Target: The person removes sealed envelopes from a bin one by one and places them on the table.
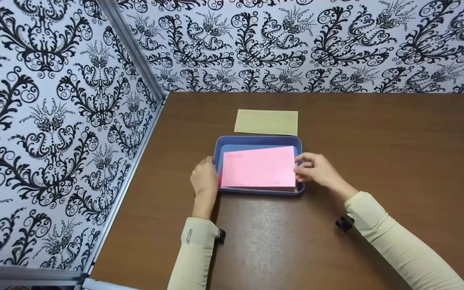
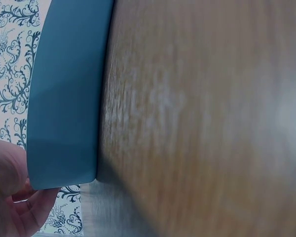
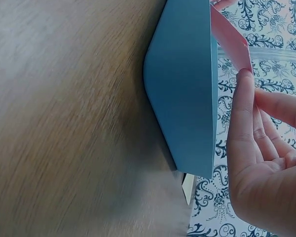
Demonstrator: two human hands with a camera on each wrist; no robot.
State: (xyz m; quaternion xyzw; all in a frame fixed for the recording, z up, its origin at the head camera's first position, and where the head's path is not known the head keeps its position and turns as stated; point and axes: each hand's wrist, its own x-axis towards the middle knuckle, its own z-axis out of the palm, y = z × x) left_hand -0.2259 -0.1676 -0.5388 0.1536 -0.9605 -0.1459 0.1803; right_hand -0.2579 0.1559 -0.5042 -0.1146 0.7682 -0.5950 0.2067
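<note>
A pink envelope (image 1: 258,167) with faint print in two corners lies tilted over a shallow blue tray (image 1: 258,140), its right end raised. My right hand (image 1: 316,169) pinches that right edge between thumb and fingers; in the right wrist view the hand (image 3: 266,143) holds the raised pink envelope (image 3: 232,39) above the tray wall (image 3: 182,89). At the tray's left end, my left hand (image 1: 205,177) grips the side. The left wrist view has this hand (image 2: 19,197) curled about the tray's corner, beside the long blue wall (image 2: 69,108).
A pale yellow envelope (image 1: 266,122) lies flat on the brown table (image 1: 377,133) just behind the tray. Patterned panels (image 1: 288,44) stand along the back and left. Dark wrist cameras (image 1: 344,223) sit on both sleeves.
</note>
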